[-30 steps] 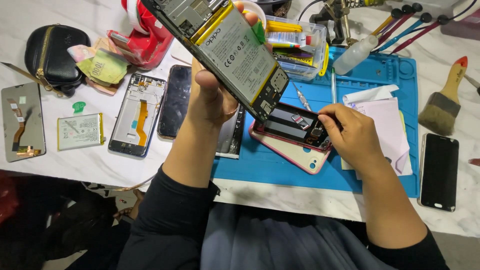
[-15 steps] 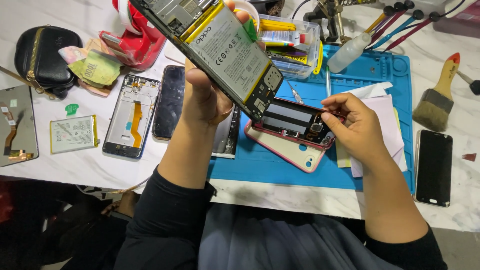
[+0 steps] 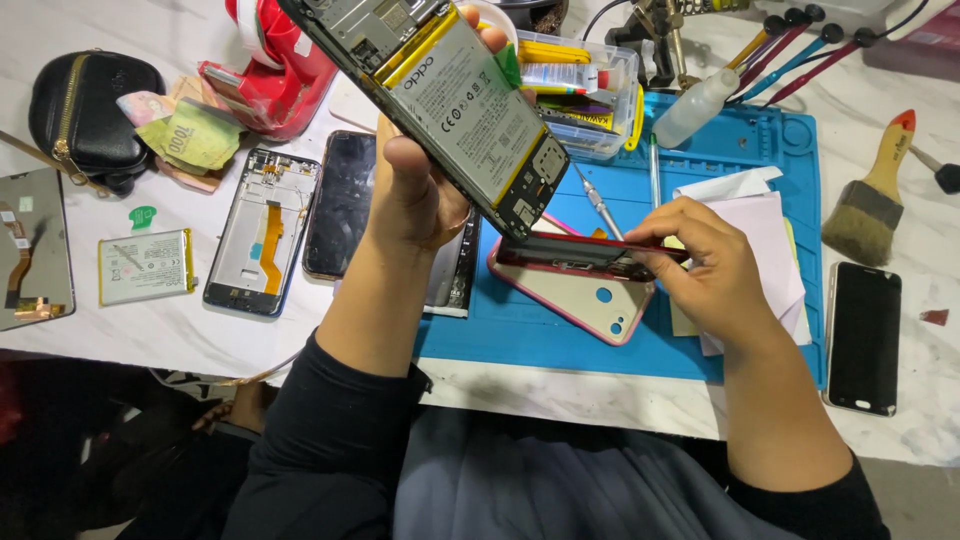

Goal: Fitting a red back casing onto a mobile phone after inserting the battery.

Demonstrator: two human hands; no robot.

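Left hand (image 3: pixel 415 195): raised above the middle of the surface (image 3: pixel 560 385), fingers closed around the opened smartphone (image 3: pixel 440 95), thumb across its near long edge. Phone held tilted, back cover off, battery (image 3: pixel 462 108) and metal shielding exposed, lower end pointing down toward the blue work mat (image 3: pixel 740 180).

Right hand (image 3: pixel 705 262): over the middle of the mat, fingers pinched on the right end of a red phone frame (image 3: pixel 590 255). Frame held nearly edge-on, just above a pink back cover (image 3: pixel 580 300) lying flat on the mat. Lower end of the held phone just beside the left end of the frame; contact not determinable.

On the mat near its far edge: precision screwdriver (image 3: pixel 598 200), tweezers (image 3: pixel 653 170), small clear bottle (image 3: pixel 698 105). Under the right hand: white paper sheets (image 3: pixel 765 225).

At the far edge of the surface: clear plastic parts box (image 3: pixel 585 85), red tape dispenser (image 3: pixel 275 65).

Left half of the surface: black display panel (image 3: pixel 340 205), phone mid-frame with orange flex cable (image 3: pixel 262 230), loose battery (image 3: pixel 145 265), grey back plate (image 3: pixel 35 245) at the left edge, black zip pouch (image 3: pixel 90 110) with folded banknotes (image 3: pixel 190 130) beside it.

Right edge of the surface: paint brush (image 3: pixel 875 195), and a dark smartphone (image 3: pixel 863 335) lying face up toward the near right corner.
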